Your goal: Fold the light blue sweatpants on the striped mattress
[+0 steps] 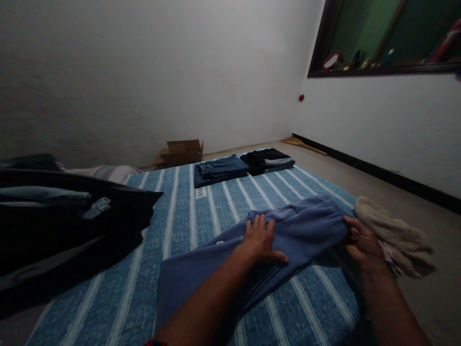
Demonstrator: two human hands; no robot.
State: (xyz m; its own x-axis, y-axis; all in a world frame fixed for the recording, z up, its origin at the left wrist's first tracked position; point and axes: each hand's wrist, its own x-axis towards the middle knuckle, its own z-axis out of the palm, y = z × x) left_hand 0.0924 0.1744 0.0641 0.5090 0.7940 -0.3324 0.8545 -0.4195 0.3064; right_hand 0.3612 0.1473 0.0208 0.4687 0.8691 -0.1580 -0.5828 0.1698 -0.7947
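Observation:
A pair of blue-violet sweatpants lies stretched across the blue striped mattress, waistband to the right. My left hand rests flat on the middle of the sweatpants, fingers spread. My right hand grips the waistband end at the mattress's right edge, fingers curled under the fabric. A beige fuzzy garment lies just right of that hand.
Folded blue jeans and a folded black garment sit at the mattress's far end. A heap of dark clothes covers the left side. A cardboard box stands by the far wall. Bare floor runs along the right.

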